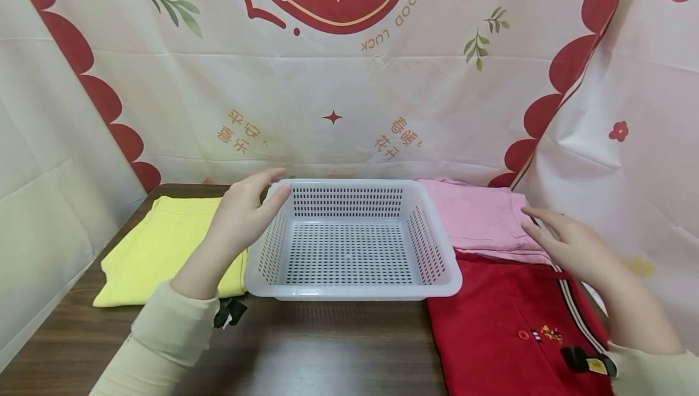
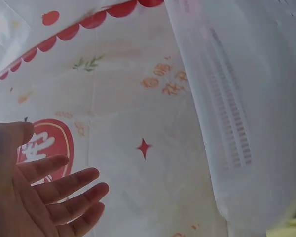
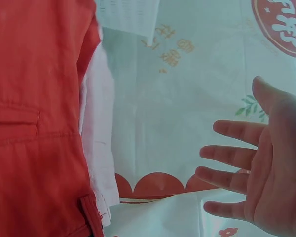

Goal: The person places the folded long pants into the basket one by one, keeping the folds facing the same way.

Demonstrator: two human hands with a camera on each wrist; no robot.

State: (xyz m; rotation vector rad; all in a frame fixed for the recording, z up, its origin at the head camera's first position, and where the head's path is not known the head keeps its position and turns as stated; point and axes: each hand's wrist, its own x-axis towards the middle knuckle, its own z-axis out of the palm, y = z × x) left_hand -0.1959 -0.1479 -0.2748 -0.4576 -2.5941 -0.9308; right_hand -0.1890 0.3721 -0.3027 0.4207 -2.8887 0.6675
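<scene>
A white plastic basket (image 1: 349, 291) with slotted walls stands in the middle of the table, nothing inside it. By its left rim hovers my left hand (image 1: 244, 209), fingers apart and holding nothing; the left wrist view shows the spread fingers (image 2: 74, 190) beside the basket wall (image 2: 237, 123). Yellow folded cloth (image 1: 164, 244) lies left of the basket. At the right, my right hand (image 1: 579, 247) is above the edge of folded pink clothing (image 1: 475, 214) and a red garment (image 1: 502, 317). Its fingers (image 3: 232, 155) are straight and grip nothing.
The dark wooden table (image 1: 306, 347) shows in front of the basket. A printed curtain (image 1: 327, 93) hangs right behind the table and closes in both sides. Black straps (image 1: 229, 313) are on the wrists. The red garment reaches the table's front right.
</scene>
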